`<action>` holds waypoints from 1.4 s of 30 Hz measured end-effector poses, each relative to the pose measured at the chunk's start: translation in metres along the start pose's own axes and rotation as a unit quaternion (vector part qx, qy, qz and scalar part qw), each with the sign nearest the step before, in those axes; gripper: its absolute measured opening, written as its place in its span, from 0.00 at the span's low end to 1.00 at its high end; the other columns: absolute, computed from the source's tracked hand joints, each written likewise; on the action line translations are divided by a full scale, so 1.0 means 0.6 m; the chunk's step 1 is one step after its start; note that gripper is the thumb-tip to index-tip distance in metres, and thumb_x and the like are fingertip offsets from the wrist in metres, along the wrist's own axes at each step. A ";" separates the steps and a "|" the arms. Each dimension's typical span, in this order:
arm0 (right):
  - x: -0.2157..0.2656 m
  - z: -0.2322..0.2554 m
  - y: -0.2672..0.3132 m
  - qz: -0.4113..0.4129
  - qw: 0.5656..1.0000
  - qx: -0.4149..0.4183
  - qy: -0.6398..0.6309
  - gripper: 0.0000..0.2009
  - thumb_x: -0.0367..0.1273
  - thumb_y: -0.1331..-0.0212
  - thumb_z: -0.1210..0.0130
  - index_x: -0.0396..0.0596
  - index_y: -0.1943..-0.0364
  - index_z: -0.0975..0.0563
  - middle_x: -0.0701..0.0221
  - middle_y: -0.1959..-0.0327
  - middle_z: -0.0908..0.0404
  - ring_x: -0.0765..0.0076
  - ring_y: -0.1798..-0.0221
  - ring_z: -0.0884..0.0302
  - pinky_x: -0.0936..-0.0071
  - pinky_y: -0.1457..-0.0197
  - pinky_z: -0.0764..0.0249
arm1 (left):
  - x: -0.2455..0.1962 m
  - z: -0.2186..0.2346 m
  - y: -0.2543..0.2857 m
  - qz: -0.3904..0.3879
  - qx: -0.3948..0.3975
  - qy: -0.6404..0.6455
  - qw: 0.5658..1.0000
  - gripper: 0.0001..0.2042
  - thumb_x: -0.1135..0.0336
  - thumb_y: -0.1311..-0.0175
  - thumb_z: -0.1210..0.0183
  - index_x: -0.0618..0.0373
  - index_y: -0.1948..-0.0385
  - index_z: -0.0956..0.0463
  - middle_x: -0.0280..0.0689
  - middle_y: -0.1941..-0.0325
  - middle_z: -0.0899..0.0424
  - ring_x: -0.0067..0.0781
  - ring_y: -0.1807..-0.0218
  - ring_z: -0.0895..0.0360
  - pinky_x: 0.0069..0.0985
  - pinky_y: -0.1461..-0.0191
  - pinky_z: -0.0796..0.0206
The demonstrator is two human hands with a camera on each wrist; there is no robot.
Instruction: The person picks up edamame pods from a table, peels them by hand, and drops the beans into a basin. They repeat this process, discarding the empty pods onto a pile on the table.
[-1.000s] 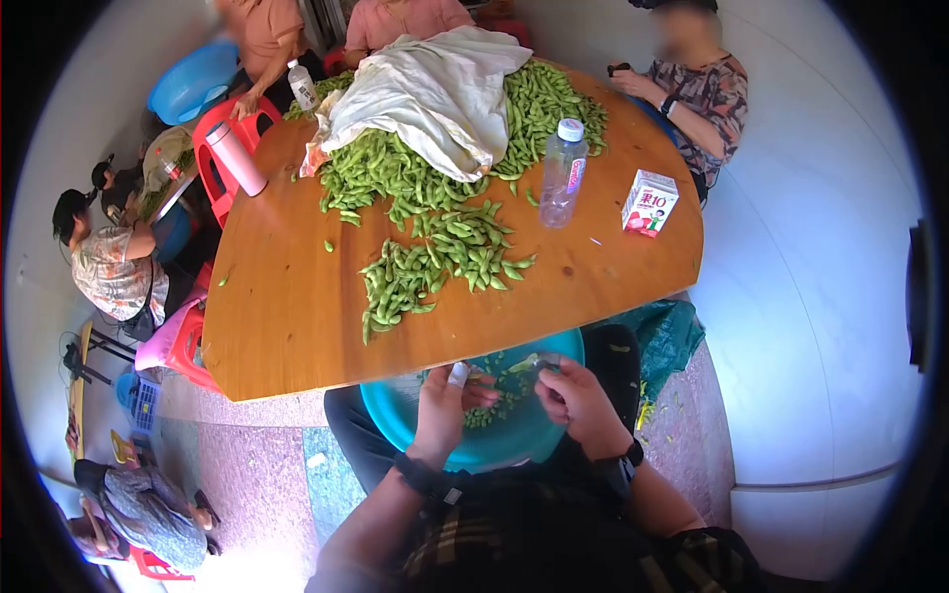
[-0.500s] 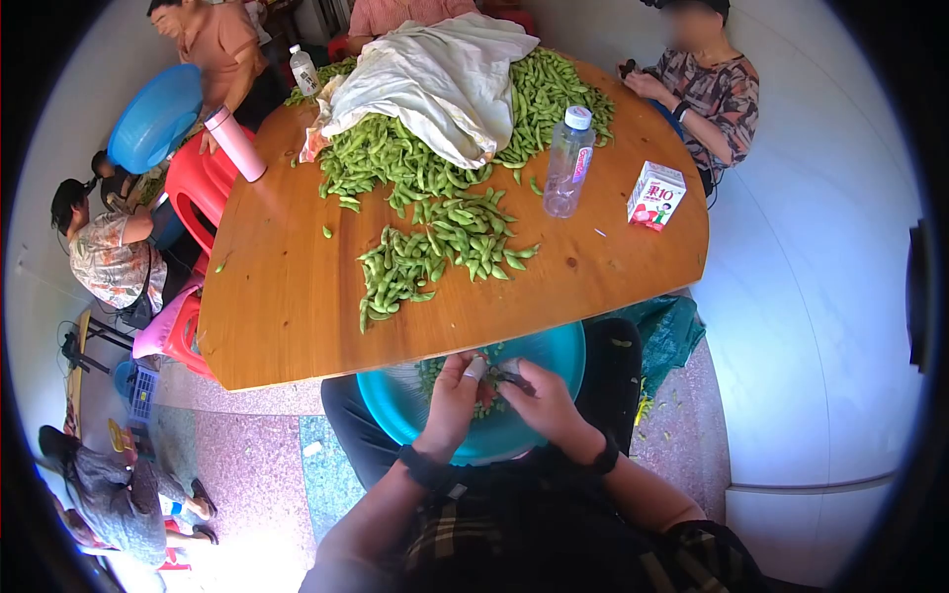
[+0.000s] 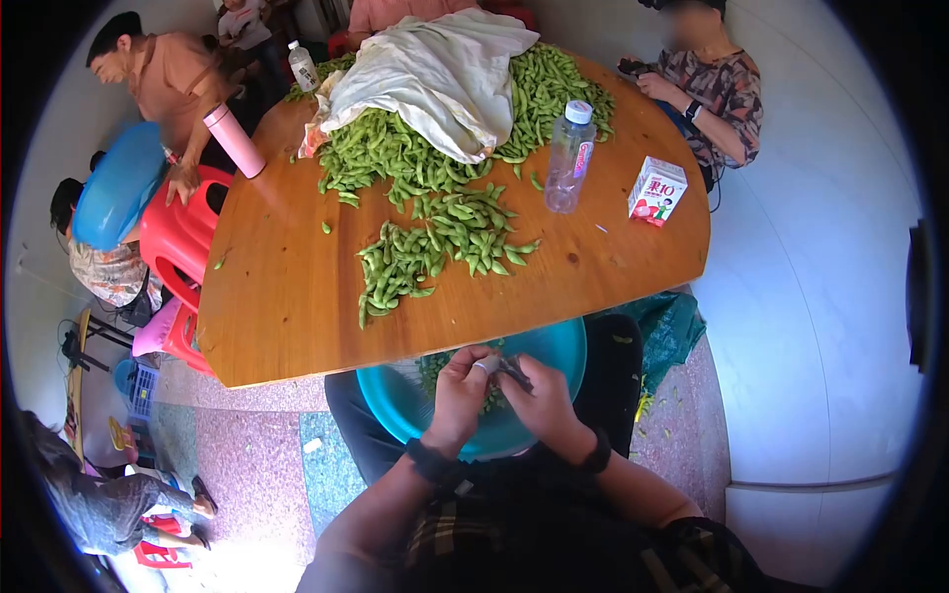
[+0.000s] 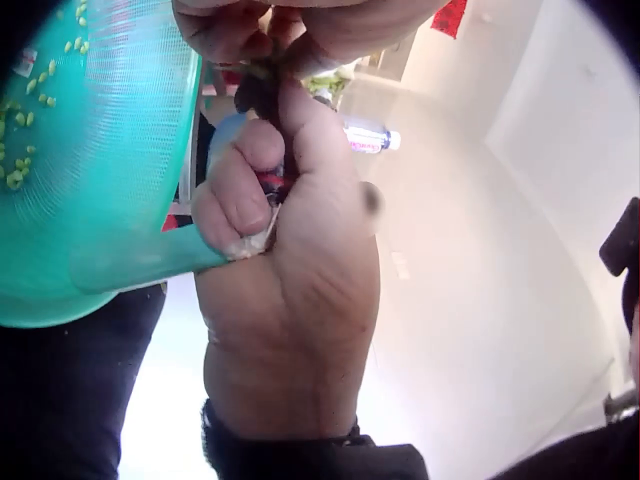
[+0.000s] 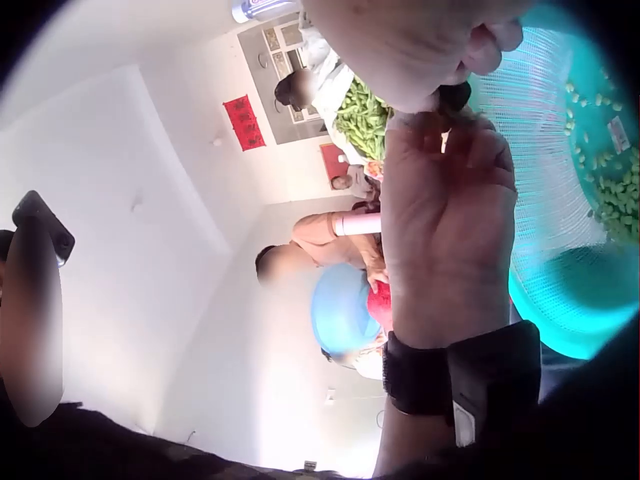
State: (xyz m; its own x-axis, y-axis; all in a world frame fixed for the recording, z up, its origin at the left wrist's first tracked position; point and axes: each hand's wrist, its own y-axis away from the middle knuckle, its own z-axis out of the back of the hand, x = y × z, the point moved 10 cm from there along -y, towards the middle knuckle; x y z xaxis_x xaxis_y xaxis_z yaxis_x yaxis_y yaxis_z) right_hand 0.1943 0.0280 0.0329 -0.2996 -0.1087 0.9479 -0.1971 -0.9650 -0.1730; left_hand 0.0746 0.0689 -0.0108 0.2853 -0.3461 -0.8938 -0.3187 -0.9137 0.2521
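Observation:
Above a teal basin (image 3: 400,415), my left hand (image 3: 458,393) and right hand (image 3: 546,403) meet at the fingertips. Right fingers curl round a small dark tool (image 3: 516,376); its shape is mostly hidden. In the left wrist view, the left fingers pinch a small greenish pod (image 4: 262,68) against the tool (image 4: 258,98), though fingers cover most of it. A white wrap (image 3: 486,364) shows on a left digit. Shelled green beans (image 5: 618,205) lie in the basin. Green pods (image 3: 395,262) are spread on the wooden table, beyond both hands.
The table edge (image 3: 415,356) runs just beyond the hands. On the table stand a clear bottle (image 3: 566,163), a juice carton (image 3: 656,192) and a pink flask (image 3: 234,141); white cloth (image 3: 435,84) covers the pod heap. Other people are around, one by a blue tub (image 3: 119,186).
My hands have come together, the right moving left toward the left hand. At the left, a person and the blue tub have shifted left; another person at lower left has moved too.

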 end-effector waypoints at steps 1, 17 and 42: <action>-0.004 0.002 0.000 -0.002 1.000 0.003 0.009 0.08 0.28 0.43 0.40 0.38 0.66 0.26 0.60 0.78 0.25 0.74 0.77 0.32 0.71 0.73 0.32 | 0.008 0.004 -0.004 0.001 0.001 0.000 1.000 0.04 0.73 0.32 0.46 0.58 0.60 0.23 0.27 0.64 0.20 0.15 0.65 0.27 0.17 0.61 0.34; -0.097 -0.028 0.030 -0.334 0.884 0.153 -0.289 0.06 0.31 0.38 0.43 0.43 0.69 0.24 0.74 0.77 0.23 0.83 0.81 0.31 0.85 0.79 0.42 | -0.039 -0.003 0.018 -0.241 0.003 -0.473 0.848 0.03 0.77 0.38 0.50 0.65 0.66 0.28 0.49 0.67 0.22 0.51 0.65 0.22 0.37 0.57 0.30; -0.078 -0.001 0.021 -0.287 0.927 0.105 -0.219 0.09 0.33 0.39 0.42 0.41 0.64 0.24 0.72 0.75 0.20 0.81 0.77 0.25 0.84 0.75 0.36 | 0.057 0.030 0.005 0.151 0.109 -0.087 0.979 0.09 0.62 0.32 0.45 0.58 0.68 0.25 0.27 0.77 0.29 0.14 0.79 0.36 0.18 0.76 0.45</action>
State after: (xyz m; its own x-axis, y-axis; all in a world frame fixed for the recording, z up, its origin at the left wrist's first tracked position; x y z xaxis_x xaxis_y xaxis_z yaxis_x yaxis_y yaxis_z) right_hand 0.2052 0.0212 -0.0136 0.2143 0.3954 0.8932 -0.0070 -0.9138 0.4062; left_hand 0.0674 0.0579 -0.0474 -0.0033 -0.5347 -0.8450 -0.5547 -0.7021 0.4464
